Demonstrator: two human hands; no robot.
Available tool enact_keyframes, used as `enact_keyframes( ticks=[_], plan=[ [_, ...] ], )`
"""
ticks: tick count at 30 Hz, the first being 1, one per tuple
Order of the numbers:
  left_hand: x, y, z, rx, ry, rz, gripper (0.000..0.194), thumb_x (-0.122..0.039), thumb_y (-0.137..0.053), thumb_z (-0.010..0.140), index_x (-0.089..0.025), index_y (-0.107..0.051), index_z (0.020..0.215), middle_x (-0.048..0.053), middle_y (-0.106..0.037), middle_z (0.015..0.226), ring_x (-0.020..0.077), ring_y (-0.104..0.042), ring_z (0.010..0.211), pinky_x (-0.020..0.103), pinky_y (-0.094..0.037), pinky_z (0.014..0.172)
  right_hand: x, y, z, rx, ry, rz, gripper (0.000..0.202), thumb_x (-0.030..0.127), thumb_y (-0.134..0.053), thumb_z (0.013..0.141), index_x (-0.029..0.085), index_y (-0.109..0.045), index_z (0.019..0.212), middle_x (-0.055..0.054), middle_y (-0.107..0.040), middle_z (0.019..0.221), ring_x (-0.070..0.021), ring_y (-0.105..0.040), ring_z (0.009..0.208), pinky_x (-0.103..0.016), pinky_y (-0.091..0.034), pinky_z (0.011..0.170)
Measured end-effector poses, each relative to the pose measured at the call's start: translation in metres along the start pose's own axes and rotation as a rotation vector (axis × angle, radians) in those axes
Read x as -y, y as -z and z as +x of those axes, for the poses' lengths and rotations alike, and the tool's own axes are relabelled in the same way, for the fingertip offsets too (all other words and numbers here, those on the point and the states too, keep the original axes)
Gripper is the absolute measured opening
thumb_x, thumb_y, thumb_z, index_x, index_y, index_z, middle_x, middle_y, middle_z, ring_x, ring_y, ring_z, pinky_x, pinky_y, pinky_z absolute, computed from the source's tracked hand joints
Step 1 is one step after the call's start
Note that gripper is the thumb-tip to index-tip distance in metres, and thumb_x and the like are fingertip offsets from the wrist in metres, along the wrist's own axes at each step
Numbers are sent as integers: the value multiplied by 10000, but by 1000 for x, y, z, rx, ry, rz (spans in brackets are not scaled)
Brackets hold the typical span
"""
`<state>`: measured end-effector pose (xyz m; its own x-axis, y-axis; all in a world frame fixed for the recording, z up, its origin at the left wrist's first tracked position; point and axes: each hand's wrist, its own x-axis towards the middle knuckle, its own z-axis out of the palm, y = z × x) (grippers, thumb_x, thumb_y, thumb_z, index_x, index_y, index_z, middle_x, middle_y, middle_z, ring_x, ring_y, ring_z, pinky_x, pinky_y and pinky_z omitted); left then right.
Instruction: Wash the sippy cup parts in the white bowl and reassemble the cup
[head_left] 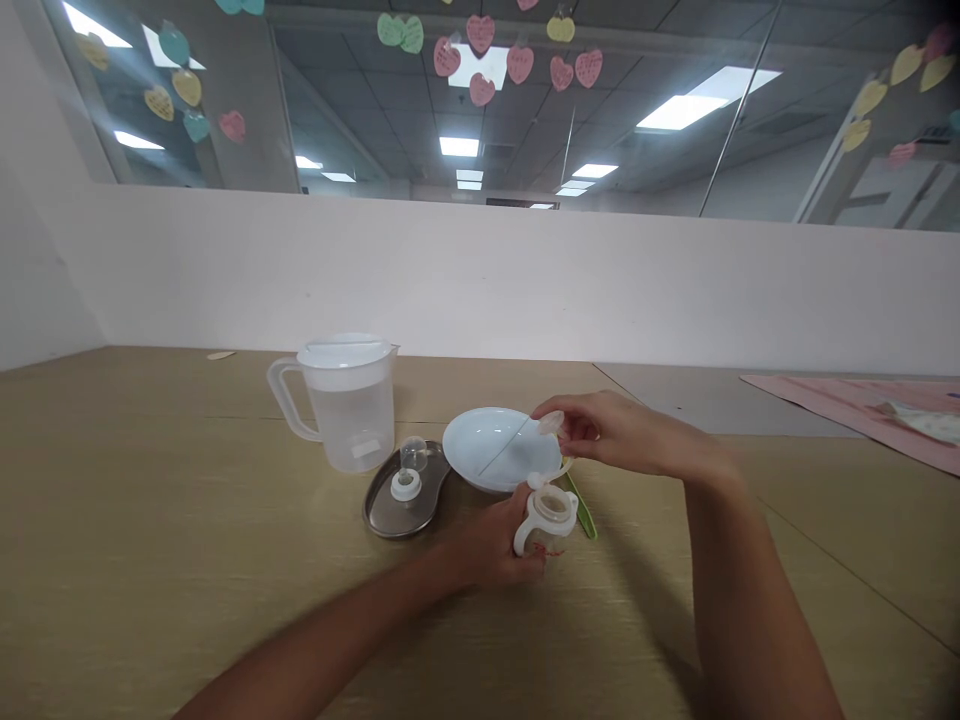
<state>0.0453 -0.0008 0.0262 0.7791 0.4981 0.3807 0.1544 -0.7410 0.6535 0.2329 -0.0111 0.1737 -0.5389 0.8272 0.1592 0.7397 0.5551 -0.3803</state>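
Observation:
My left hand (510,545) wraps round a clear baby bottle (553,530) with white side handles and red marks. The bottle's mouth is uncovered and tilts toward me. Above it, my right hand (611,430) pinches a small translucent piece (551,423); its exact kind is unclear. A thin straight rod (504,447) slants from near those fingertips across the white bowl (469,460). Whether the rod is held, I cannot tell. Part of a green strip-like handle (583,508) shows behind the bottle, on the table.
Left of the bowl, a metal kidney dish (397,520) carries a white bottle collar (406,486) and a clear cap (413,454). A lidded plastic jug (352,415) of clear liquid stands behind it. A pink cloth (840,395) lies far right; a white wall (480,280) backs the table.

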Motion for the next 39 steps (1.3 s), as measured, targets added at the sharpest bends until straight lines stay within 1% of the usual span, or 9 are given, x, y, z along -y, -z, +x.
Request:
enact_keyframes(
  ticks=[5, 9, 14, 18, 24, 27, 33, 36, 39],
  plan=[
    [-1, 1, 0, 9, -9, -29, 553, -178, -542, 704, -209, -308, 1204, 27, -510, 961, 162, -490, 788, 289, -439, 721, -5, 0, -1, 48, 8, 8, 356, 214, -510, 778, 201, -581, 1127, -22, -612, 764, -156, -549, 679, -257, -415, 603],
    [2, 0, 0, 19, -8, -59, 589, -183, -567, 685, -210, -297, 1209, 23, -510, 948, 158, -489, 766, 284, -440, 702, 0, 0, -2, 57, 21, 36, 371, 225, -518, 772, 210, -578, 1137, -25, -620, 785, -159, -553, 693, -262, -422, 612],
    [3, -1, 1, -5, -12, -55, 518, -183, -555, 691, -203, -339, 1161, 25, -498, 948, 153, -474, 770, 285, -428, 714, 9, -3, 1, 13, 39, 28, 357, 230, -496, 790, 209, -575, 1138, -27, -626, 801, -160, -553, 695, -266, -420, 616],
    [2, 0, 1, -1, 0, -33, 468, -190, -561, 684, -186, -382, 1116, 34, -505, 959, 163, -483, 791, 289, -432, 722, 5, -4, 3, -18, -1, -15, 346, 207, -495, 785, 193, -580, 1120, -31, -619, 787, -158, -550, 687, -258, -410, 598],
    [-1, 2, -1, 4, 15, -29, 510, -174, -547, 707, -205, -360, 1180, 23, -523, 982, 152, -499, 795, 288, -449, 737, 0, -3, 0, 85, 10, 31, 375, 209, -521, 768, 201, -572, 1139, -26, -616, 767, -158, -553, 676, -252, -411, 589],
    [-2, 2, -1, 4, 18, -34, 566, -180, -556, 701, -203, -333, 1221, 34, -525, 1004, 164, -507, 812, 299, -454, 743, 0, -2, -1, 106, 27, 44, 379, 197, -525, 765, 211, -573, 1141, -23, -613, 763, -153, -549, 670, -245, -412, 584],
    [-1, 1, 0, 7, -4, -33, 540, -217, -532, 724, -211, -327, 1223, 21, -513, 943, 163, -497, 769, 291, -441, 702, -4, -1, -3, 82, 12, 31, 390, 187, -510, 774, 218, -566, 1158, -13, -601, 745, -145, -548, 666, -236, -412, 578],
    [0, 0, -1, 7, -1, -39, 553, -190, -540, 708, -214, -322, 1215, 19, -512, 936, 159, -492, 759, 283, -436, 687, -1, 0, -4, 82, 20, 26, 379, 195, -503, 784, 223, -566, 1156, -11, -601, 748, -146, -547, 664, -240, -408, 576],
    [-1, 1, -1, 3, 10, -47, 564, -177, -534, 714, -224, -297, 1223, 15, -516, 935, 152, -486, 756, 274, -435, 684, 4, 0, -3, 35, 25, 8, 355, 213, -503, 795, 220, -571, 1144, -18, -613, 773, -152, -548, 679, -252, -411, 594]
  ],
)
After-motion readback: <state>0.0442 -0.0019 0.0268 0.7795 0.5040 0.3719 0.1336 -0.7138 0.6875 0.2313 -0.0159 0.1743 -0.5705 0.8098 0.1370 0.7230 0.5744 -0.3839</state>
